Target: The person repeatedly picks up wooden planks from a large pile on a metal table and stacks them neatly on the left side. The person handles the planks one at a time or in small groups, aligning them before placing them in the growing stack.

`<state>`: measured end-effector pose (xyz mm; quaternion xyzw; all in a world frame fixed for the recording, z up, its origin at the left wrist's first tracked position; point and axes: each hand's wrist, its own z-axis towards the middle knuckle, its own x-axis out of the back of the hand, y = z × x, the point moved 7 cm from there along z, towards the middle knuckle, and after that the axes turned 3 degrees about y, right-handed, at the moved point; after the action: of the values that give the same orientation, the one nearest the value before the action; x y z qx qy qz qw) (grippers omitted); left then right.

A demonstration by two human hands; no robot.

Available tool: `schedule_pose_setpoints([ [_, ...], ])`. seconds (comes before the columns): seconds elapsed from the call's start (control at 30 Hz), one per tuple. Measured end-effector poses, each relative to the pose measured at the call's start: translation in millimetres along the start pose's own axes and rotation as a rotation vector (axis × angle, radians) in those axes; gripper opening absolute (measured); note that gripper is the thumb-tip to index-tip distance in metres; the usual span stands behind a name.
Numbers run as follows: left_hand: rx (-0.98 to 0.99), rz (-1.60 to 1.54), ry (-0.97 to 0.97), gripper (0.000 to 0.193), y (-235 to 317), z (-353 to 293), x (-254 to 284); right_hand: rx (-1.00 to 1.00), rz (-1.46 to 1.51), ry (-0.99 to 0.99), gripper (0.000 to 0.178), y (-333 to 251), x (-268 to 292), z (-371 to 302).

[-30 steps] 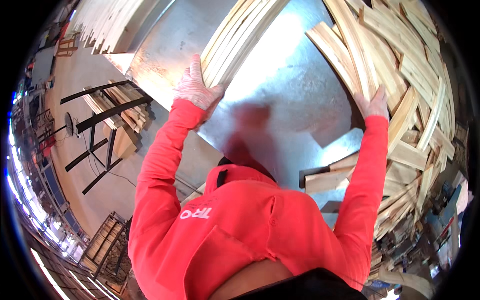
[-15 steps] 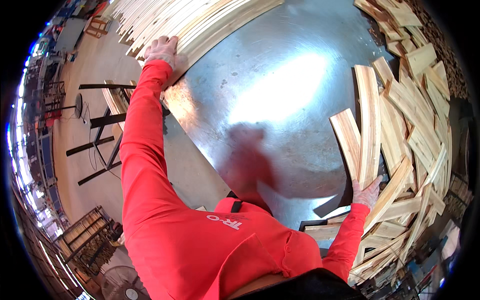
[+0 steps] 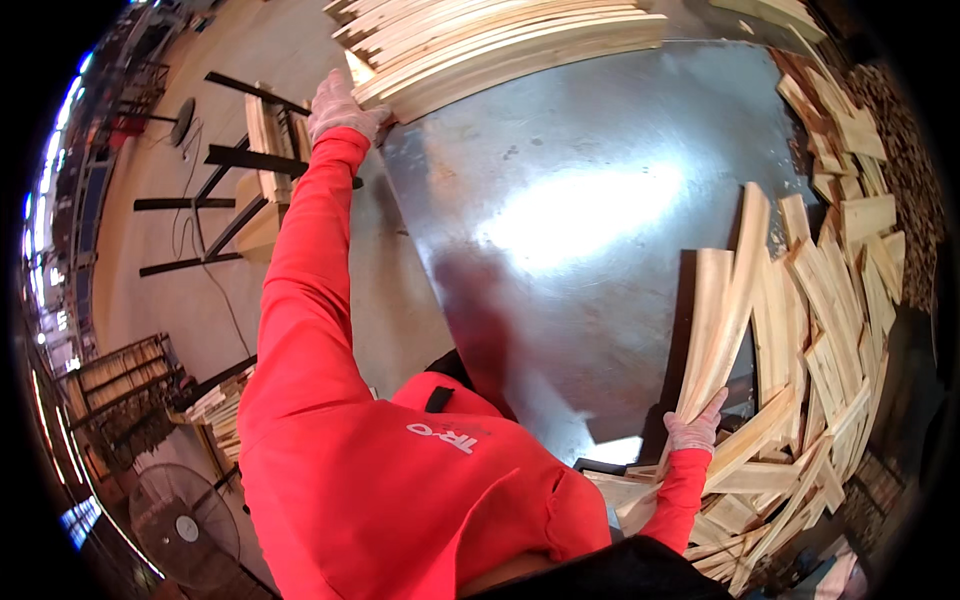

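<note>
Both hands wear thin clear gloves. My left hand [image 3: 345,108] is stretched out at the far left corner of the metal table, fingers apart, against the near left ends of a row of wooden boards [image 3: 500,62] lined up side by side. At the right, my right hand [image 3: 695,428] grips the near ends of two wooden boards [image 3: 722,310], which lie close together with their far ends slightly fanned. Part of its grip is hidden behind the wood. A loose pile of wooden boards [image 3: 830,290] lies just right of that hand.
The shiny metal tabletop [image 3: 560,330] spreads between the row and the pile. Left of it stand a black metal frame [image 3: 240,160] holding boards and a floor fan [image 3: 185,525]. A rack of wood [image 3: 120,375] is further left. Small wood pieces [image 3: 890,130] are heaped at the far right.
My left hand has shifted from the top of the row to its left ends, its fingers spreading. My right hand has closed on the two boards, and they now lie closer together. The view has shifted.
</note>
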<state>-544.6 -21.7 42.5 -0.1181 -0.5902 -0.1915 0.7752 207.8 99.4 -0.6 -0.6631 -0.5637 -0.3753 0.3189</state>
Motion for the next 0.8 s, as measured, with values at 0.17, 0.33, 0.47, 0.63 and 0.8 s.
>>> schedule_pose_setpoints([
  [0.17, 0.545, -0.882, -0.441, 0.062, -153.5, 30.1, -120.9, 0.141, -0.352, 0.228, 0.116, -106.3, -14.4, -2.6],
  [0.33, 0.471, -1.532, -0.702, 0.049, -97.0, 4.5, -183.1, 0.446, 0.438, 0.201, 0.09, -271.7, -28.3, 10.4],
  [0.47, 0.617, -1.447, -0.782, 0.06, -32.4, 3.0, -143.1, 0.342, 1.104, -0.149, 0.081, -444.7, -97.5, 42.2],
  [0.63, 0.285, -1.399, -0.432, 0.074, -86.5, 4.0, -174.4, 0.253, 1.162, 0.09, 0.126, -630.2, -30.3, 17.3],
  [0.8, 0.07, -1.461, -0.129, 0.067, -66.5, 28.6, -39.4, 0.545, 1.769, -0.077, 0.101, -626.5, -53.4, 37.6],
])
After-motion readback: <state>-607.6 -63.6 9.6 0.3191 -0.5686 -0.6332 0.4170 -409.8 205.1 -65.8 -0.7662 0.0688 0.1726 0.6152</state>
